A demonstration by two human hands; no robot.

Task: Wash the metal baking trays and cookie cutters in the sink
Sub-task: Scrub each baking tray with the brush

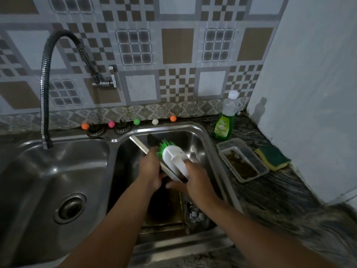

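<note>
Over the right sink basin [201, 136] my left hand [150, 171] grips the edge of a metal baking tray [138, 142] that is tilted up on its side. My right hand [195, 180] holds a white dish brush with green bristles [172, 153], its bristles pressed against the tray. Another dirty tray [166, 211] lies on the basin floor beneath my hands, with small metal cookie cutters [195, 215] beside it to the right. Much of the held tray is hidden by my hands and the brush.
The left basin [38, 180] has a drain [70, 207], with a flexible faucet [45, 105] hanging over it. On the right counter stand a green dish soap bottle [225, 122], a plastic container [242, 161] and a yellow-green sponge [272, 157]. Small coloured balls [136, 122] line the sink's back ledge.
</note>
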